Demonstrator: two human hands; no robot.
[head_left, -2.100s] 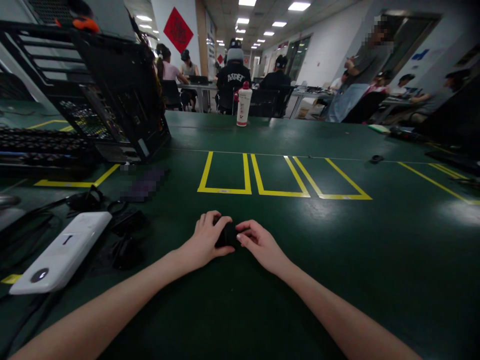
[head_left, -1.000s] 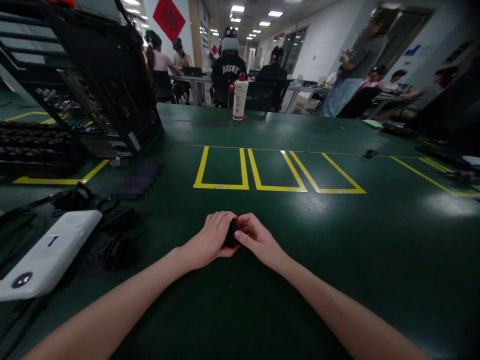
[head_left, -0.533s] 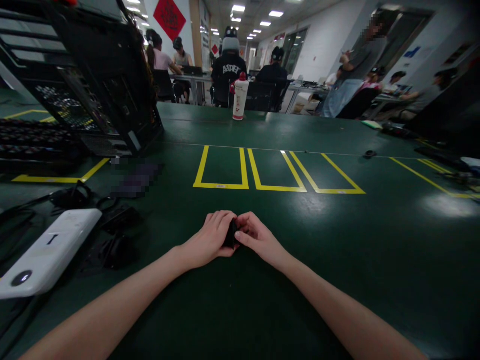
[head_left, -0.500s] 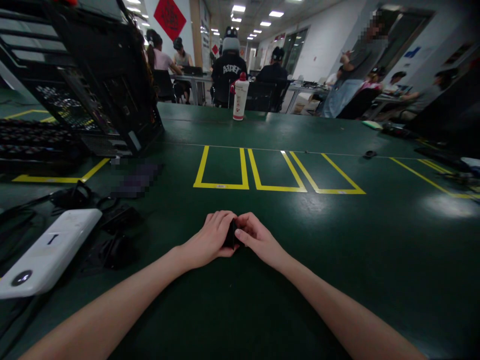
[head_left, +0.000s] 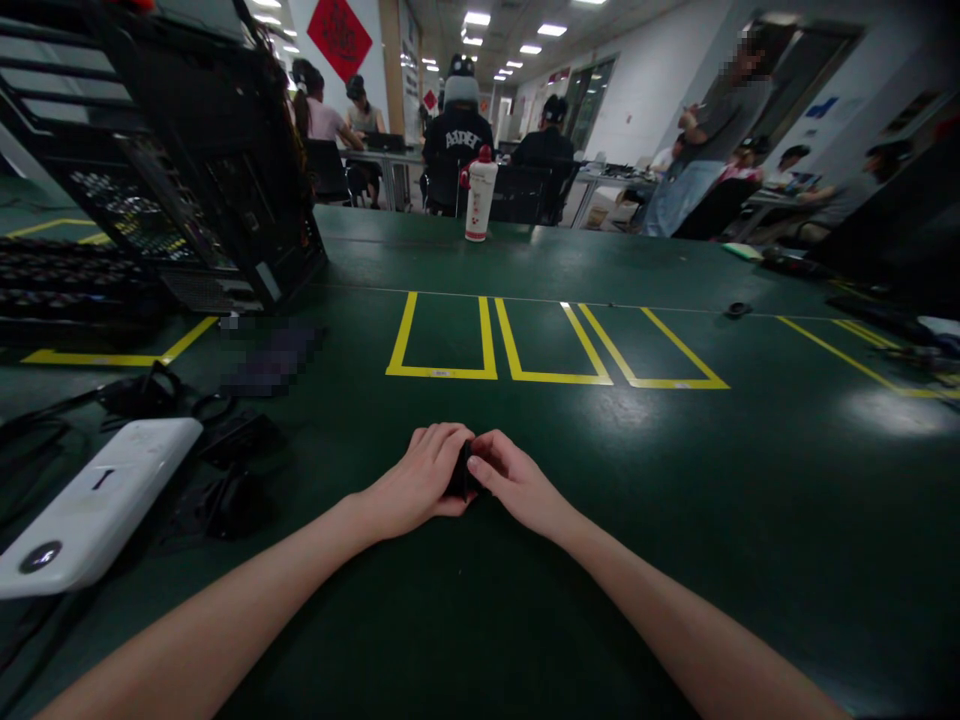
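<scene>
Bottle (head_left: pixel 480 195): passable on near side over table (head_left: pixel 675 480), also to near right. Left of it, tower (head_left: pixel 247 180) blocks; nearer, farther left, white device (head_left: pixel 101 505) obstructs.

At the green table (head_left: pixel 460 610) we hold a black object (head_left: pixel 460 474) in our left hand (head_left: pixel 417 482), our right hand (head_left: pixel 521 488) at its edge.

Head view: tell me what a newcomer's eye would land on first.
Probably the three yellow tape outlines side by side on the dark green table, just beyond the hands. Below them, at the centre, the left hand grips a small black object, with the right hand close against its other side. The bulky black computer case at upper left and the red diamond sign behind it also stand out.
</scene>
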